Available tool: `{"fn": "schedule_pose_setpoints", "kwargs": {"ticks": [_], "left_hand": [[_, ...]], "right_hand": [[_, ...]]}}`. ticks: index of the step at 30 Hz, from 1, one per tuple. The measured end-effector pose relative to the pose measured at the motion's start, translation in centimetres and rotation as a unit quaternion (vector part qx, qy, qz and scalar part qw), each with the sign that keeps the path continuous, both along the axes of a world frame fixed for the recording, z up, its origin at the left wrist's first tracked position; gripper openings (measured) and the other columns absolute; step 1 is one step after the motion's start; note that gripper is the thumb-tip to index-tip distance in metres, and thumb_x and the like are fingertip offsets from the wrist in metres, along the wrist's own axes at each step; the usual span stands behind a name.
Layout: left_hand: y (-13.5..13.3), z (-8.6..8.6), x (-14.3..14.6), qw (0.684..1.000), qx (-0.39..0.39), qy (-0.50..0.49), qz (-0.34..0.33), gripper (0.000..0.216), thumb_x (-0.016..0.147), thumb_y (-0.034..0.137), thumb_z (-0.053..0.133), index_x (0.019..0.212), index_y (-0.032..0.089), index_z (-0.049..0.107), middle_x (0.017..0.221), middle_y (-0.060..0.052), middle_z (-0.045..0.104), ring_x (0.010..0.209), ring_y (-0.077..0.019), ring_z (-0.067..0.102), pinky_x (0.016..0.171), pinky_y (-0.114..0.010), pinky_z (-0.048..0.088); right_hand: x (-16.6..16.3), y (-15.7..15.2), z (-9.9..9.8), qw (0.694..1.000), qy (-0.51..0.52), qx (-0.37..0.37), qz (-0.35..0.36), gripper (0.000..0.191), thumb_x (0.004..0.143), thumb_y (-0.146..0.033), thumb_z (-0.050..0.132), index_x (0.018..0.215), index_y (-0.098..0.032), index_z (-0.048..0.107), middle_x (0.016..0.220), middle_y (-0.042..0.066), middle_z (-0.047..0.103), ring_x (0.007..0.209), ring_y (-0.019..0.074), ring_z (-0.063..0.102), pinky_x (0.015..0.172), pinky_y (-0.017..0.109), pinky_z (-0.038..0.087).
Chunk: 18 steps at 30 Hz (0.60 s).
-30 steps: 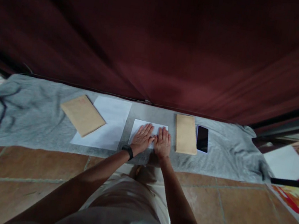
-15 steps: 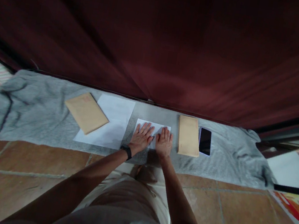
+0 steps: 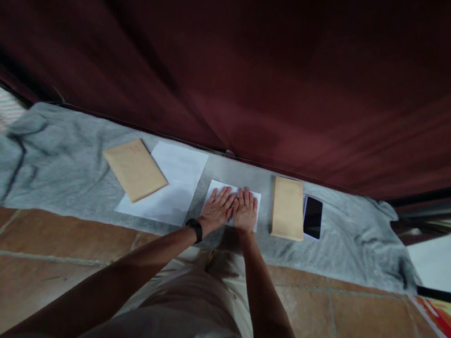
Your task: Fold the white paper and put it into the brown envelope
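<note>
A small white sheet of paper (image 3: 214, 187), possibly folded, lies on the grey cloth in front of me. My left hand (image 3: 218, 208) rests flat on its left half, fingers outstretched. On the right half lies my right hand (image 3: 244, 212), also flat, its thumb side touching the left hand. Both hands hide most of the sheet. To the left are larger white papers (image 3: 182, 185), partly under a tan envelope (image 3: 135, 169). A stack of tan envelopes (image 3: 289, 208) sits right of my right hand.
Grey cloth (image 3: 62, 165) covers the long narrow surface. A phone (image 3: 313, 217) lies beside the stack on the right. A dark red panel (image 3: 240, 79) rises behind. Below is a tiled floor (image 3: 58, 291); a white sheet (image 3: 443, 263) is at far right.
My right hand has slid left across the small sheet, from its right edge to beside my left hand. The view has shifted slightly.
</note>
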<state>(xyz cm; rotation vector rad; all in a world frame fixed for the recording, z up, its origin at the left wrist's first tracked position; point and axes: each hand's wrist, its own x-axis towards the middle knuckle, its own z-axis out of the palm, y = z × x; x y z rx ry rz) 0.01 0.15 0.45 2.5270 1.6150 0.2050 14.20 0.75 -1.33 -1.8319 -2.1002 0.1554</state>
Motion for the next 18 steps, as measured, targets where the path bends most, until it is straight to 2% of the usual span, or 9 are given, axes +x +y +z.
{"fn": "schedule_pose_setpoints", "kwargs": {"ticks": [7,18], "left_hand": [[0.0,0.0,-0.1,1.000,0.005,-0.010,-0.002,0.055,0.104,0.030,0.032,0.155,0.011,0.042,0.168,-0.016,0.029,0.158,-0.0299,0.020,0.129,-0.056,0.012],[-0.1,0.9,0.0,1.000,0.016,-0.016,-0.004,0.056,0.103,0.031,0.034,0.153,0.011,0.046,0.165,-0.016,0.034,0.156,-0.0300,0.026,0.129,-0.055,0.013]], "right_hand": [[0.3,0.0,0.0,0.999,-0.012,0.013,-0.031,0.052,0.107,-0.036,0.035,0.155,-0.019,0.045,0.163,0.015,0.039,0.149,0.0320,0.036,0.121,0.055,0.026],[1.2,-1.1,-0.6,0.998,-0.018,0.040,-0.053,0.054,0.107,-0.036,0.034,0.155,-0.013,0.043,0.162,0.018,0.040,0.149,0.0310,0.037,0.121,0.054,0.027]]}}
